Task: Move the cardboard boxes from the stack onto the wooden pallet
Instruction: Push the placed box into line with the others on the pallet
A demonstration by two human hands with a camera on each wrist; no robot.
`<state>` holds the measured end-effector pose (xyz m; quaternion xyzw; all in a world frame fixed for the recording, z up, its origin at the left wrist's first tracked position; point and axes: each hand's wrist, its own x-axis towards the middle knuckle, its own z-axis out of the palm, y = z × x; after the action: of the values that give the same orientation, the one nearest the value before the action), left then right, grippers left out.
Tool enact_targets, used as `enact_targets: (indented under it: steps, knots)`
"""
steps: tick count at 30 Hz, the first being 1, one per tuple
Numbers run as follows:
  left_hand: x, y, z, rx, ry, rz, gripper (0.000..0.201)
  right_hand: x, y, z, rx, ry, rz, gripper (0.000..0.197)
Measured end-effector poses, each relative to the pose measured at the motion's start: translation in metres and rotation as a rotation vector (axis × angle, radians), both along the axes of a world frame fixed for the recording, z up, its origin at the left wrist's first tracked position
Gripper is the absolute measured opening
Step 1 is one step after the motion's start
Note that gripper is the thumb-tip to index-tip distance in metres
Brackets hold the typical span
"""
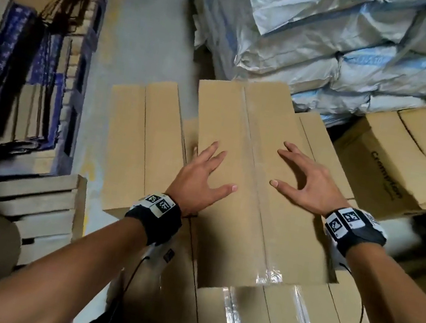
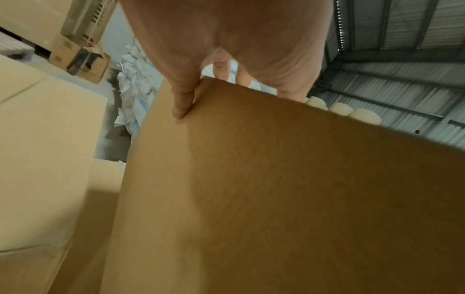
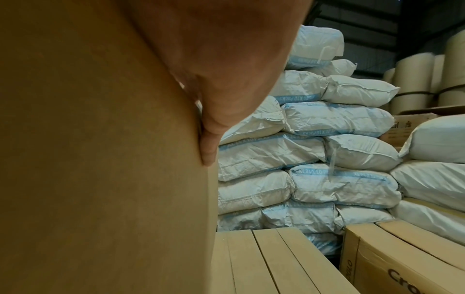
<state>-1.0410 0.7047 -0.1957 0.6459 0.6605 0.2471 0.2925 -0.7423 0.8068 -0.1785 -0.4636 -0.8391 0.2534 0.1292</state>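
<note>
A long cardboard box (image 1: 226,124), sealed with clear tape down its middle, lies on top of the stack of similar boxes (image 1: 135,148). My left hand (image 1: 222,168) rests on its top left half with fingers spread. My right hand (image 1: 286,170) is on the right half, fingers spread and arched, tips touching the cardboard. In the left wrist view the thumb (image 2: 182,103) lies against the box (image 2: 276,189). The right wrist view shows the thumb (image 3: 208,145) at the edge of the box (image 3: 100,159). Wooden slats of a pallet (image 1: 30,201) sit low at the left.
White sacks (image 1: 339,41) are piled high behind and to the right of the stack. A printed carton (image 1: 403,165) sits at the right. Blue pallets with flattened cardboard (image 1: 26,59) stand at the far left. A strip of concrete floor (image 1: 148,37) runs between them.
</note>
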Motion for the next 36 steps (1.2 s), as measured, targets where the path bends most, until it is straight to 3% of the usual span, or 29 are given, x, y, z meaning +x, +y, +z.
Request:
enact_targets:
  steps: [14,25,31,36]
  knots:
    - [-0.057,0.088,-0.104,-0.024,-0.061,0.052,0.089,-0.059,0.103,-0.101,0.014,-0.025,0.056,0.079]
    - [-0.101,0.127,-0.167,-0.031,0.002,0.102,0.084,-0.112,0.153,-0.178,0.052,-0.04,0.074,0.075]
    - [-0.102,0.12,-0.192,-0.046,0.168,-0.029,0.075,-0.119,0.152,-0.218,-0.015,-0.236,0.123,0.079]
    - [-0.096,0.081,-0.201,-0.112,0.323,-0.128,0.091,-0.105,0.106,-0.215,-0.061,-0.271,0.049,0.075]
